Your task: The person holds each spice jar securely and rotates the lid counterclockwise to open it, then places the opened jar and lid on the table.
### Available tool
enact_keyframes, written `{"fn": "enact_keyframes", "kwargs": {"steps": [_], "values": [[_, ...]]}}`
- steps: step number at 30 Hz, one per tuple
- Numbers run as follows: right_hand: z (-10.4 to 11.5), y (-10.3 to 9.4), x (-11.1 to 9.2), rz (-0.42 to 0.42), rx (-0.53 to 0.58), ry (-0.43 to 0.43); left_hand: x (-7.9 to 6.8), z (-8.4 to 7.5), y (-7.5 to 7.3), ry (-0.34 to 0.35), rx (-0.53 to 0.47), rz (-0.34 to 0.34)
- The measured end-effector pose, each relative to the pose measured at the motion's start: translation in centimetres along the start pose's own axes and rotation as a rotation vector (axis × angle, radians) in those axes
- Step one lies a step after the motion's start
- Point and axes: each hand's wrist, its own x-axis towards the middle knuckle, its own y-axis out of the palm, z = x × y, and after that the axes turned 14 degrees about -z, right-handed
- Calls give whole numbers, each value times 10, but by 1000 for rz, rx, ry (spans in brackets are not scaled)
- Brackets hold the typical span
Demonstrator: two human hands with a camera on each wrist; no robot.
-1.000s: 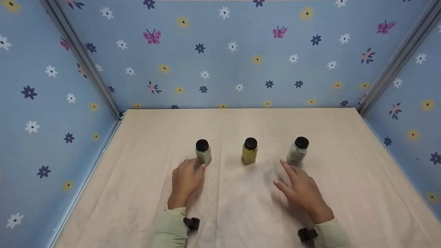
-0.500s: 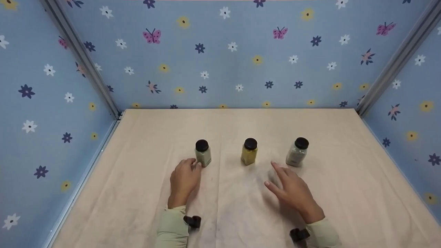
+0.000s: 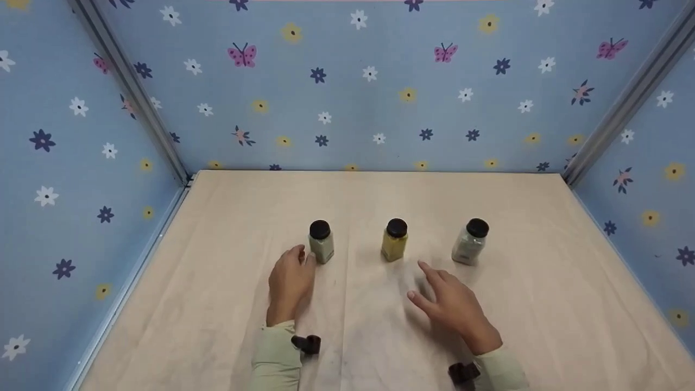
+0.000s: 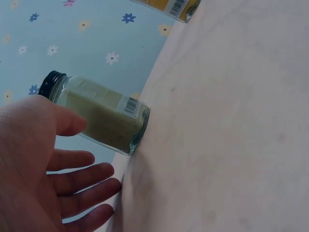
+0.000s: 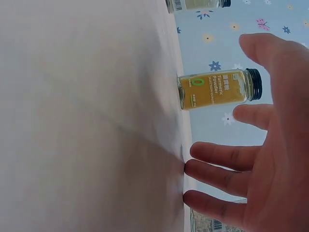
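Three glass spice jars with black lids stand upright in a row on the cloth. The left one, a jar of greenish powder [image 3: 321, 247], is just beyond my left hand [image 3: 290, 279]; in the left wrist view the fingers [image 4: 91, 191] are spread loosely and grip nothing. In the middle stands the turmeric jar [image 3: 394, 244], its yellow label facing the right wrist view. On the right is a clear jar with pale greyish contents [image 3: 469, 247]. My right hand [image 3: 453, 304] hovers in front of the gap between the middle and right jars, fingers apart and holding nothing.
A pale cloth [image 3: 369, 336] covers the table. Blue flowered panels [image 3: 358, 87] rise at the back and both sides, joined by grey corner posts [image 3: 130, 87]. The table's back edge lies beyond the jars.
My right hand has moved left, away from the right jar toward the middle one. My left hand has drawn slightly back from the greenish jar. The jars stay in place.
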Motion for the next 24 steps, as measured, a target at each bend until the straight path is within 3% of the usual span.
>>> {"fn": "enact_keyframes", "kwargs": {"steps": [8,24], "values": [[0,-4,1,14,-79,-1,7,-7,7,-32,-50,17],[6,5,-1,24,-146,-29,9,0,6,-80,-130,52]]}}
